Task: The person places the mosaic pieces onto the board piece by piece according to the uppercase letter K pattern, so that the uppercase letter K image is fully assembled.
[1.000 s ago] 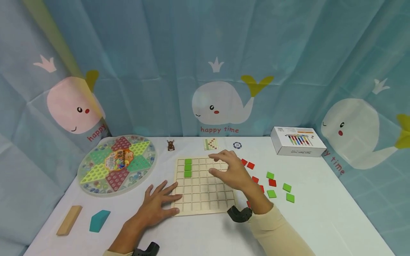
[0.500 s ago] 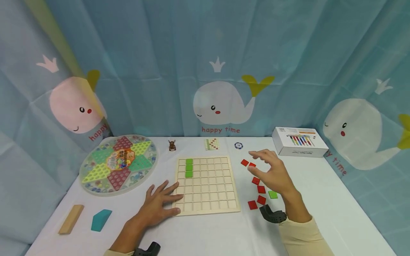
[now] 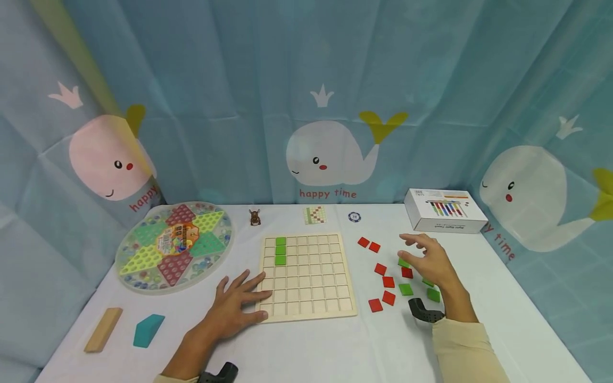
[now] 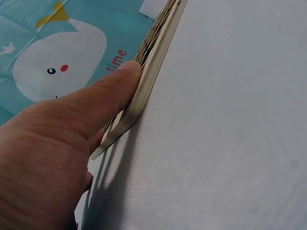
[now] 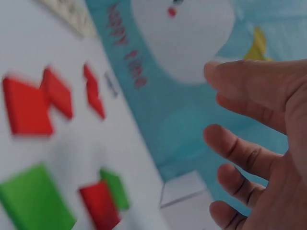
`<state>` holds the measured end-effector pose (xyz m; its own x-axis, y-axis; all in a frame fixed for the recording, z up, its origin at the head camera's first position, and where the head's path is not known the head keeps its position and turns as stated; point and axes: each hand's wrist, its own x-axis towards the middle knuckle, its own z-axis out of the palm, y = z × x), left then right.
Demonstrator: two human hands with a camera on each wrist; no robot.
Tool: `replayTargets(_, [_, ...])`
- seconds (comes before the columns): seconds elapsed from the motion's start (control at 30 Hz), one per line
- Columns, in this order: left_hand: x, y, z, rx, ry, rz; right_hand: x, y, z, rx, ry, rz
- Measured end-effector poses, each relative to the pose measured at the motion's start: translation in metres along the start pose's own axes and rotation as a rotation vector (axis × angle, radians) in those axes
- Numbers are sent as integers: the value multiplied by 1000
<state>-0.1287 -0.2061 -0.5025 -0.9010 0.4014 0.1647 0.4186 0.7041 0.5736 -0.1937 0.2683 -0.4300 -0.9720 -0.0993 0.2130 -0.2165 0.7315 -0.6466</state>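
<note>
A wooden grid board [image 3: 311, 287] lies on the white table, with three green tiles [image 3: 280, 250] in one column near its top left. My left hand [image 3: 234, 306] rests spread on the board's lower left edge; in the left wrist view its thumb [image 4: 108, 91] touches the rim. To the right of the board, my right hand [image 3: 431, 260] hovers over loose tiles, thumb and fingers apart, holding nothing. Nearest to it are a green tile [image 3: 403, 263] and a red tile [image 3: 407, 273]. More red tiles [image 3: 388, 282] and green tiles [image 3: 405, 289] lie around; the hand partly covers one.
A round star-patterned board [image 3: 174, 247] lies at the left, near a wood block [image 3: 104, 330] and a teal block [image 3: 149, 330]. Along the back are a small brown figurine [image 3: 255, 217], a pattern card [image 3: 314, 215], a chip [image 3: 354, 217] and a white box [image 3: 445, 211].
My right hand has moved right, from above the board to above the loose tiles. The left hand stays on the board's edge.
</note>
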Motion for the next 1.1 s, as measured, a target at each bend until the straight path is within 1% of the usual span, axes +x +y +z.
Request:
replayTargets(0.13, [0,0,-1,8,9,5,4,17,6,-5,-74,125])
replayTargets(0.23, [1,1,-1,15,14,4,6,27,12,-28,-104,165])
replayTargets(0.37, [1,1,0,14,12,0,7,37,18,-106,-112,174])
replayTargets(0.53, [0,1,1,-3,20,26,6,43,24,-188,-110,210])
replayTargets(0.63, [0,2,2,4,24,34,7,44,27,-199,-85,213])
replayTargets(0.8, [-2,3,3,10,41,44,9,47,33,-220,-33,190])
replayTargets(0.9, [-2,3,3,11,49,49,10,47,35,-241,-29,184])
replayTargets(1.1, [-1,2,1,16,39,36,11,43,37,-244,-30,208])
